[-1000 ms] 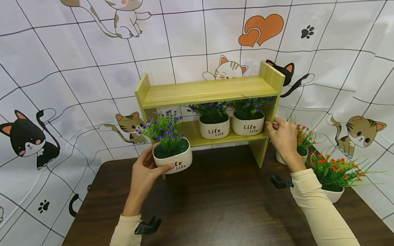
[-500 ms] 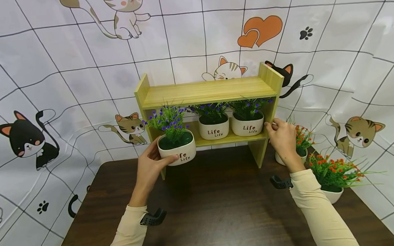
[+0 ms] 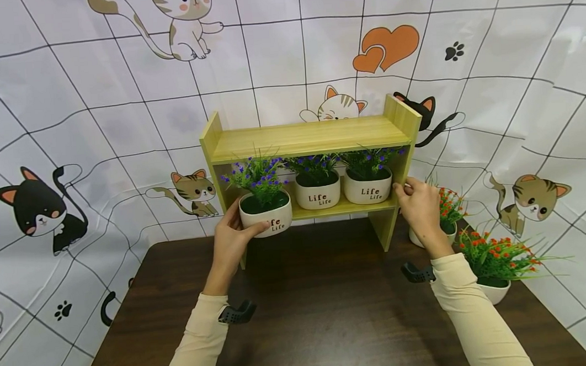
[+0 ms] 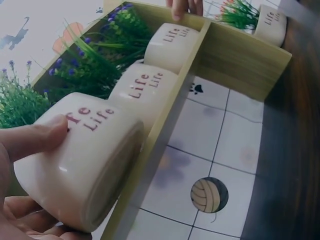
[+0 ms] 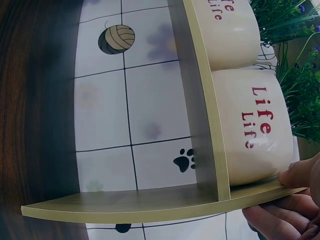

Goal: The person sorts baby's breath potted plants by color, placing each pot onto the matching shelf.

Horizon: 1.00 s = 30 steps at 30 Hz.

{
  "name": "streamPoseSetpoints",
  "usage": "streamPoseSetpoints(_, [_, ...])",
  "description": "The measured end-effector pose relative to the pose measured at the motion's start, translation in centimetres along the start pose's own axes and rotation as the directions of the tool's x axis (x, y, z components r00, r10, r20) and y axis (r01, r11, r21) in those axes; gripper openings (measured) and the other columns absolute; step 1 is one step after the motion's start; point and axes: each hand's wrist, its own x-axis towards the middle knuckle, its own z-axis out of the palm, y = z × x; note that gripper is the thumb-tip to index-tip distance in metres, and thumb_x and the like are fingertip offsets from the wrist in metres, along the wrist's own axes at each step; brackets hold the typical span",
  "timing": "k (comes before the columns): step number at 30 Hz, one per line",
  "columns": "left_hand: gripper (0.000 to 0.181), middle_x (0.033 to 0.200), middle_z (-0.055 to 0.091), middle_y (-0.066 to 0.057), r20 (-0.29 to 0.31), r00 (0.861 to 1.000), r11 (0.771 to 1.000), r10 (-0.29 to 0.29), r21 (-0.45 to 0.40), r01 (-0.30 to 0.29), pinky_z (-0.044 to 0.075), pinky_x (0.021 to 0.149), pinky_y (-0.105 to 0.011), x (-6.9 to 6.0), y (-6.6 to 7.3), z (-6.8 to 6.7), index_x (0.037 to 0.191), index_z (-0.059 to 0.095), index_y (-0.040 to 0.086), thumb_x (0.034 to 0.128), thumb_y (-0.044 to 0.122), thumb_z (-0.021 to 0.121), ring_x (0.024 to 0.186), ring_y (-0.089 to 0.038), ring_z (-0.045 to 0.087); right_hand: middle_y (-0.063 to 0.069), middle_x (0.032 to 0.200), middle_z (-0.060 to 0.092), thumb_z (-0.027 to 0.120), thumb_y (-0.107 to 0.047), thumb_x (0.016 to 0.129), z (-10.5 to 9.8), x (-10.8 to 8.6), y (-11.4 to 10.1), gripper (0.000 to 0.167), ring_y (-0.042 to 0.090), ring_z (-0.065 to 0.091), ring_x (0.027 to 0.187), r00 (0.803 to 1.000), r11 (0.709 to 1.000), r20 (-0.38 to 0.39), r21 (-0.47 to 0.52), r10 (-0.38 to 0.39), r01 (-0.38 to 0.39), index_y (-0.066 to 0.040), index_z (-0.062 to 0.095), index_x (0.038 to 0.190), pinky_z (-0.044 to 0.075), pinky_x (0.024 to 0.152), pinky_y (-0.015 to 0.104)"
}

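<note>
My left hand [image 3: 231, 244] grips a white oval flowerpot [image 3: 267, 217] with purple flowers, thumb across its "Life" lettering and fingers behind. In the left wrist view this flowerpot [image 4: 80, 160] is tilted, its base near the front edge of the lower board. Two matching flowerpots, a middle one [image 3: 318, 195] and a right one [image 3: 368, 190], stand on the lower board of the wooden shelf [image 3: 310, 135]. My right hand [image 3: 420, 204] pinches the shelf's right side panel, thumb inside and fingers outside in the right wrist view [image 5: 295, 205].
Two white pots with orange flowers stand right of the shelf, one farther back [image 3: 449, 230] and one nearer [image 3: 495, 291], by my right forearm. The shelf stands on a dark wooden table [image 3: 320, 314], against a wall covering [image 3: 276, 56] with cartoon cats.
My left hand has carried the flowerpot up and to the right, to the left end of the lower board. My right hand keeps its hold on the side panel.
</note>
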Motion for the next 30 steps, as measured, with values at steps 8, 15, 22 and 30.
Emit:
streamPoseSetpoints(8, [0.098,0.167,0.043,-0.016,0.017,1.0,0.999,-0.013,-0.04,0.014,0.04,0.124,-0.051,0.6,-0.4,0.4,0.168,0.025,0.006,0.0909,0.008,0.085,0.153,-0.033,0.046,-0.013,0.037,0.036,0.073,-0.006,0.098,0.1,0.0,0.0,0.024,0.004,0.042,0.033,1.0,1.0,-0.004,0.011,0.003,-0.003,0.005,0.071,0.077,0.03,0.041,0.027])
streamPoseSetpoints(15, [0.091,0.165,0.044,-0.019,0.018,1.0,0.999,0.008,-0.044,-0.008,0.039,0.124,-0.052,0.8,-0.5,0.5,0.164,0.027,0.004,0.0926,0.008,0.083,0.152,-0.035,0.046,-0.013,0.039,0.029,0.074,-0.005,0.097,0.0,0.0,0.0,0.027,0.008,0.039,0.034,1.0,1.0,-0.018,-0.005,-0.002,0.002,0.003,0.067,0.072,0.024,0.042,0.028])
streamPoseSetpoints(22, [0.086,0.167,0.041,-0.021,0.021,0.999,0.999,0.026,-0.03,-0.026,0.038,0.125,-0.051,1.1,-0.5,0.6,0.168,0.028,0.004,0.0975,0.009,0.078,0.155,-0.035,0.042,-0.01,0.038,0.034,0.074,-0.006,0.097,0.0,0.0,0.1,0.023,0.009,0.043,0.034,1.0,1.0,-0.016,0.001,0.003,-0.003,0.004,0.07,0.077,0.027,0.043,0.029])
streamPoseSetpoints(30, [0.084,0.166,0.043,-0.022,-0.013,0.999,0.999,0.035,-0.023,-0.036,0.039,0.124,-0.054,1.6,-0.7,1.0,0.164,0.028,-0.001,0.0969,0.006,0.078,0.152,-0.038,0.045,-0.009,0.038,0.035,0.073,-0.008,0.099,0.1,0.0,0.2,0.022,0.006,0.042,0.034,1.0,1.0,-0.002,0.002,0.015,-0.015,0.004,0.072,0.08,0.026,0.04,0.027])
